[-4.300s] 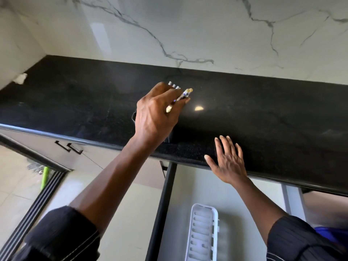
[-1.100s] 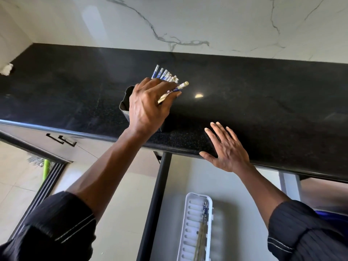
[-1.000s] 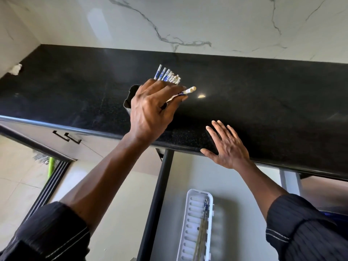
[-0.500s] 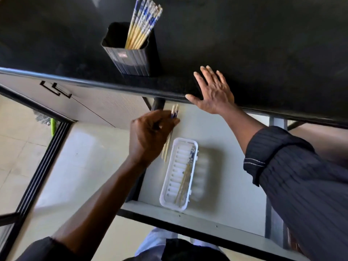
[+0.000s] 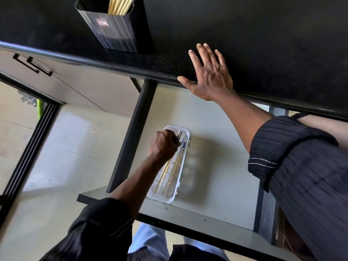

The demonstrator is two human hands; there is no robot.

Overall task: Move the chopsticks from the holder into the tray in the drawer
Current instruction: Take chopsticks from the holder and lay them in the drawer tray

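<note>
Left hand (image 5: 164, 144) closed on a pair of chopsticks (image 5: 170, 169) low over white tray (image 5: 174, 199) in open drawer (image 5: 222, 176), other pairs in tray, more in black holder (image 5: 114, 29) on countertop (image 5: 263, 34), right hand (image 5: 211, 74) flat & open on counter edge.

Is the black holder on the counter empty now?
No. Chopsticks stand in the holder, while the left hand lowers others into the tray.

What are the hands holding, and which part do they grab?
The left hand grips chopsticks near their blue-patterned top ends, over the white tray. The right hand holds nothing; it lies flat on the black counter.
</note>
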